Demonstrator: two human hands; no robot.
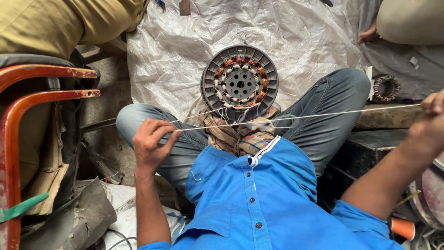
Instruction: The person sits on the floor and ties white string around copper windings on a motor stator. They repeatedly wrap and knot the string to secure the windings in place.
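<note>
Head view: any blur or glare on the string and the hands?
Head view: soft, even light, no glare; the motor stator and left hand are sharp; the right hand is blurred and cropped at the frame edge; the thin white string stays readable.

The person wears a bright blue button-up shirt (259, 199) with small dark buttons down the front placket and a white-edged collar with a thin dark stripe. Its sleeves are short, ending above the elbows and leaving both forearms bare. Beyond the shirt's collar, grey-blue jeans (323, 111) cover both legs, creased at the knees, with a seam line along the thigh.
</note>
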